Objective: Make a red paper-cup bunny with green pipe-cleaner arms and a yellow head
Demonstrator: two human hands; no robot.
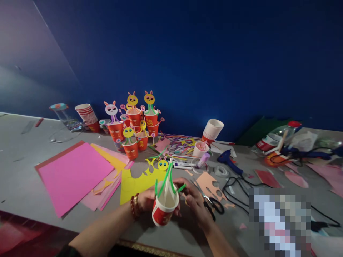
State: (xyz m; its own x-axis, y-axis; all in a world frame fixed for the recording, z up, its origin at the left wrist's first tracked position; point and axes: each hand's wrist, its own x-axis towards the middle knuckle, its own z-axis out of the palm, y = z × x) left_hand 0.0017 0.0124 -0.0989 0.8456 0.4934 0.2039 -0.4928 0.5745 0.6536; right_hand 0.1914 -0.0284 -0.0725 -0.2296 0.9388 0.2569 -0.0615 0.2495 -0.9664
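A red and white paper cup [162, 215] is held tilted in my left hand [147, 200], whose fingers wrap its side. Green pipe cleaners [168, 174] rise from inside it and meet at a white tip. Two short green ends stick out at the rim, left and right. My right hand [197, 201] is at the cup's right side, its curled fingers round the right green end; their exact contact is partly hidden. Just beyond the cup lies a yellow paper rabbit face [162, 165], near a yellow sheet [127, 187]. Black-handled scissors [216, 206] lie beside my right hand.
Several finished cup rabbits [130, 148] stand at the back, left of scattered pipe cleaners and markers [183, 165]. Pink sheets [77, 175] cover the left. A blue glue gun [227, 159] with a black cord, a cup stack [213, 129] and a bottle [273, 139] are on the right.
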